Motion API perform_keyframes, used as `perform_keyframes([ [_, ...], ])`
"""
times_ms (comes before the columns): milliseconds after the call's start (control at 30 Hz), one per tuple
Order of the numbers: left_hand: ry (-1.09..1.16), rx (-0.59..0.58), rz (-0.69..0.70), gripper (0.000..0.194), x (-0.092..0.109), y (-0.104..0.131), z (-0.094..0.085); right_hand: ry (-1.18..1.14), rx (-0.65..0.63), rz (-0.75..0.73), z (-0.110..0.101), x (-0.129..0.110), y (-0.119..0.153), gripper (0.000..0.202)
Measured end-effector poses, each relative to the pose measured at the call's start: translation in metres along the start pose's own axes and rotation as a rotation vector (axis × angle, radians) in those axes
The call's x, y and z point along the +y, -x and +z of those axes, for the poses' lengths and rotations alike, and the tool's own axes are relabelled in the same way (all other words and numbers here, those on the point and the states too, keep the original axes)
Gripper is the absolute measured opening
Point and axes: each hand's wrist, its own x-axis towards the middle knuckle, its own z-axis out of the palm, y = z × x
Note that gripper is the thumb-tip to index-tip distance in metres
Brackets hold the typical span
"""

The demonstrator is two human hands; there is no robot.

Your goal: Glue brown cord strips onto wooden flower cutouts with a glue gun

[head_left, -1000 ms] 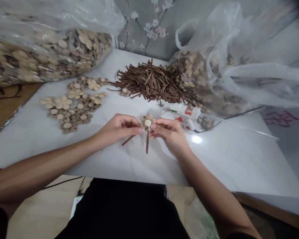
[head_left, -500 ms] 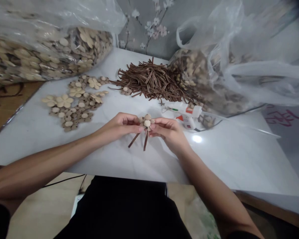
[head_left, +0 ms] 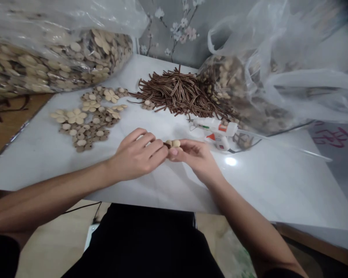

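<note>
Flower piece (head_left: 176, 143) held over the white table (head_left: 266, 185), in front of the torso, between both hands. Seen mostly edge-on; pale rounded parts visible, rest covered by fingers. Pinched between thumb and index finger of the right hand (head_left: 195, 155). Brown strip (head_left: 166, 145) seen in the small gap between the hands, at the left fingertips. Left hand (head_left: 140, 152) turned back-up, fingers curled and slightly fanned; thumb and fingertips hidden, so whether the strip is gripped there cannot be told.

White glue gun (head_left: 216, 126) laid just beyond the right hand, nozzle pointed left, clear rod stuck out of its rear. Strip pile (head_left: 176, 94) heaped farther back, against the right-hand plastic bag (head_left: 258, 73). Loose flowers (head_left: 88, 125) clustered left of the pile, in front of the left-hand plastic bag (head_left: 75, 58), which is filled with similar flowers.
</note>
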Motion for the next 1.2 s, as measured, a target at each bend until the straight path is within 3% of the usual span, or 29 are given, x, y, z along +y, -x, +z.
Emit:
perform_keyframes([
  [100, 0.011, 0.078, 0.057, 0.013, -0.003, 0.004, -0.001, -0.038, 0.007, 0.010, 0.000, 0.003, 0.000, 0.017],
  [300, 0.252, 0.227, -0.143, 0.015, -0.009, -0.004, -0.006, -0.091, 0.005, -0.014, -0.006, 0.010, -0.003, 0.014],
  [367, 0.463, 0.179, -0.238, 0.013, -0.008, -0.008, -0.010, -0.089, 0.032, -0.032, -0.006, 0.011, -0.003, 0.013],
  [467, 0.846, -0.020, -0.404, 0.014, -0.004, -0.013, -0.017, -0.098, 0.087, -0.052, -0.005, 0.011, -0.003, 0.014],
  [533, 0.972, -0.117, -0.513, 0.011, -0.001, -0.015, -0.019, -0.081, 0.113, -0.075, -0.004, 0.009, -0.002, 0.014],
  [700, 0.895, -0.142, -0.680, 0.019, 0.006, -0.015, -0.015, 0.029, 0.148, -0.140, 0.001, 0.004, 0.003, 0.017],
  [967, 0.762, -0.025, -0.653, 0.015, 0.010, -0.015, -0.011, 0.026, 0.167, -0.170, 0.007, 0.007, 0.006, 0.015],
  [1200, 0.655, 0.144, -0.567, 0.009, 0.016, -0.008, -0.006, -0.033, 0.206, -0.126, 0.012, 0.009, 0.004, 0.020],
])
